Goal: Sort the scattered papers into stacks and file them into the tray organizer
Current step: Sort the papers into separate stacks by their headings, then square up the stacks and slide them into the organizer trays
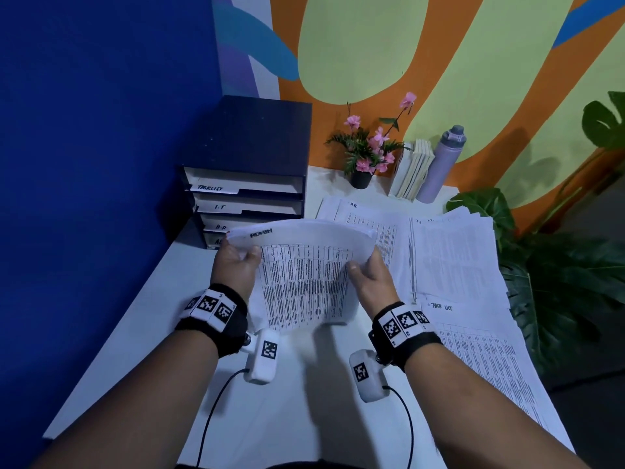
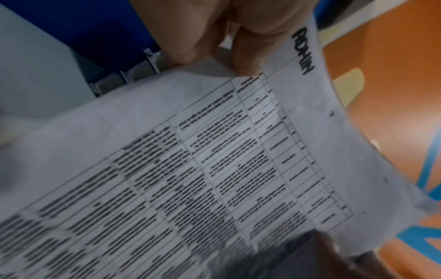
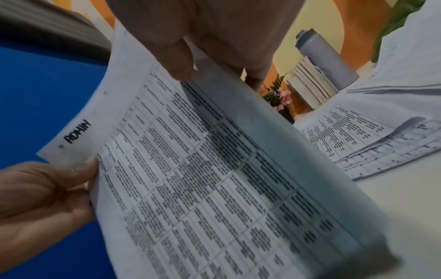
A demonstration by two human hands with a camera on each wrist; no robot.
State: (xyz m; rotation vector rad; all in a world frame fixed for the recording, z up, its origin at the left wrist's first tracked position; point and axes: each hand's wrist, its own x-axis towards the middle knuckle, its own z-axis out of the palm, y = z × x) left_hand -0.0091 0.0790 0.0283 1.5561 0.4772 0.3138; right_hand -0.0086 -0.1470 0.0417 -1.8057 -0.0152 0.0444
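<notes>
Both hands hold the ADMIN stack (image 1: 304, 275) above the table (image 1: 152, 316), its far edge bowed upward. The left hand (image 1: 236, 265) pinches its 9 o'clock edge, thumb on top; the right hand (image 1: 370, 277) pinches the 3 o'clock edge the same way. At 3 o'clock lie the sorted paper piles (image 1: 456, 258). At 11 o'clock stands the tray organizer (image 1: 250, 184), its labelled slots facing the stack. At 1 o'clock stand a flower pot (image 1: 361, 179), books (image 1: 412, 170) and a bottle (image 1: 439, 167).
</notes>
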